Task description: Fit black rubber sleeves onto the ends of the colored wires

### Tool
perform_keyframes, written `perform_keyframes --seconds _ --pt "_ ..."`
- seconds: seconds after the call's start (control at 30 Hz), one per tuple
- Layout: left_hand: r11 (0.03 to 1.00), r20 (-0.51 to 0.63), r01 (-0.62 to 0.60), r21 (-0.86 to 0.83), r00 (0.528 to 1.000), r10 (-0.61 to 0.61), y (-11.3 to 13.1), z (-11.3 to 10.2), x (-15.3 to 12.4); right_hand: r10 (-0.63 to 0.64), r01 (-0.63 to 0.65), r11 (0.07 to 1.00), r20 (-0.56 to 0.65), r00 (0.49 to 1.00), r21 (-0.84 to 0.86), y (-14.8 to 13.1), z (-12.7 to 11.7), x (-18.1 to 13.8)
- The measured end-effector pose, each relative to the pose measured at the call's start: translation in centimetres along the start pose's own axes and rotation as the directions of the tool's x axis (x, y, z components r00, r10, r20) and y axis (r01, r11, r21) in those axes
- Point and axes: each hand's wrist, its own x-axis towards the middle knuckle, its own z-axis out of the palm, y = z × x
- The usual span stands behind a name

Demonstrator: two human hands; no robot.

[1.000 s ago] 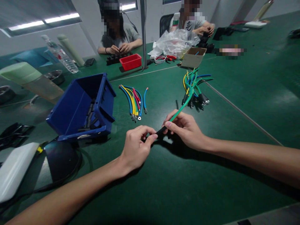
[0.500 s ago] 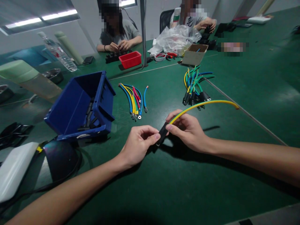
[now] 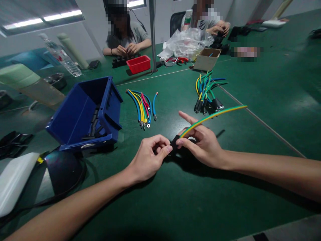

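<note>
My left hand (image 3: 154,154) pinches the lower end of a black sleeve (image 3: 175,143) between thumb and fingers. Out of the sleeve's upper end runs a yellow-green wire (image 3: 213,114), curving up and to the right. My right hand (image 3: 200,142) grips the sleeve near where the wire enters, its index finger stretched out beyond the wire. Whatever sits inside the sleeve is hidden. Beyond my hands lies a row of blue, yellow and red wires (image 3: 141,108) with metal lugs. Farther right is a bundle of wires (image 3: 207,90) with black sleeves on their lug ends.
A blue bin (image 3: 75,117) with black sleeves inside stands at the left. Farther back are a red tray (image 3: 138,64), a metal pole (image 3: 152,36), a cardboard box (image 3: 207,60) and a plastic bag (image 3: 188,43). Two people sit working across the green table (image 3: 200,204).
My right index finger has lifted and straightened away from the wire. The wire's free end has swung slightly left and up. Both hands still hold the sleeve.
</note>
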Motion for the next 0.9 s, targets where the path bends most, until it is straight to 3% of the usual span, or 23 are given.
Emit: perform_keyframes --seconds 0.23,0.5,0.73,0.9 --pt "0.982 0.039 -0.154 0.113 0.988 0.15 -0.2 0.2 -0.5 -0.138 0.131 0.986 -0.063 0.988 -0.102 -0.2 0.4 -0.6" --pt "0.981 0.005 -0.168 0.094 0.986 0.168 -0.4 0.2 -0.8 -0.174 0.17 0.979 -0.027 0.984 -0.109 0.3 0.6 -0.4" --pt "0.995 -0.072 -0.096 0.03 0.993 0.098 -0.6 0.3 -0.4 -0.07 0.07 0.996 0.002 0.998 -0.055 0.6 0.9 0.2" --pt "0.99 -0.179 -0.125 0.058 0.975 0.134 -0.7 0.5 -0.4 -0.002 0.002 1.0 -0.01 1.0 0.007 0.3 1.3 1.0"
